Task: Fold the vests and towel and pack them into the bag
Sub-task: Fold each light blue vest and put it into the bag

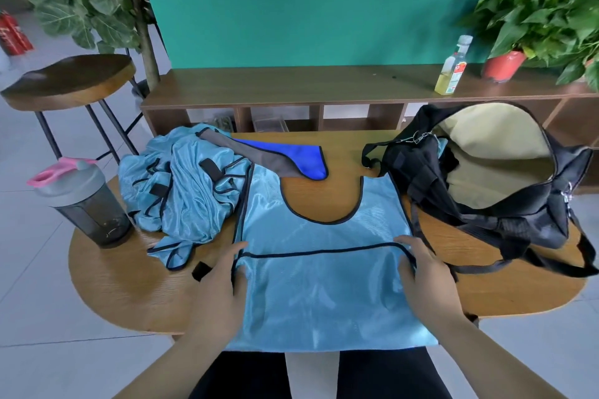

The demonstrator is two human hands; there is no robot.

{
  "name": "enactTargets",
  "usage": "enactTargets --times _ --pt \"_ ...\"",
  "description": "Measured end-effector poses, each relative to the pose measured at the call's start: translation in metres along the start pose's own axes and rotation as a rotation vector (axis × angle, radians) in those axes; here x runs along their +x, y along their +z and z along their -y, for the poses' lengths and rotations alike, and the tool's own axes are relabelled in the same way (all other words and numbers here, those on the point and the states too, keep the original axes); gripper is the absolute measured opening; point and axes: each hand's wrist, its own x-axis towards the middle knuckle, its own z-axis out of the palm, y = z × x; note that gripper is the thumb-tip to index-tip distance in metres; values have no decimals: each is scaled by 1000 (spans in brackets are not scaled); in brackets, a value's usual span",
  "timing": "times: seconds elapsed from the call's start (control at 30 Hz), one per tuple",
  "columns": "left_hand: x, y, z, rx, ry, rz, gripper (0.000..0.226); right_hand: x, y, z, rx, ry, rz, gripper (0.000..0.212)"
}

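Head view: vest (pixel 321 285) flat mid-frame, long axis bottom-to-top, neckline up; left hand (pixel 220 282), right hand (pixel 424 275) pinching 2 side edges; bag (pixel 421 168) open at right

Across the table (pixel 129 285), vest (pixel 324 285) spread centrally, vest heap (pixel 184 188) to left, towel (pixel 291 157) behind, bag (pixel 486 172) right, shaker (pixel 84 201) far left

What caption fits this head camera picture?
Left hand and right hand hold the spread vest on the table beside an open bag.

Towel (pixel 308 161) partly hidden by vest pile (pixel 181 185); bottle label (pixel 454 74) blurred.
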Motion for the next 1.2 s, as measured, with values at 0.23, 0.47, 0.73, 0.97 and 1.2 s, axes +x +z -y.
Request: enactTargets --times 0.23,0.47,0.73,0.97,1.2 --pt "41 -48 -25 -174 19 -7 33 29 -48 38 181 -12 -67 25" --pt "155 -40 -48 -215 -40 -47 37 138 -37 35 63 105 -45 32" --pt "120 35 -2 113 128 -40 46 112 28 -1 -277 98 65 58" --pt "89 40 17 226 263 -107 39 83 39 -24 -316 -45 -53 49" --pt "49 19 14 52 174 -79 36 52 25 -25 -193 -194 -123 36"
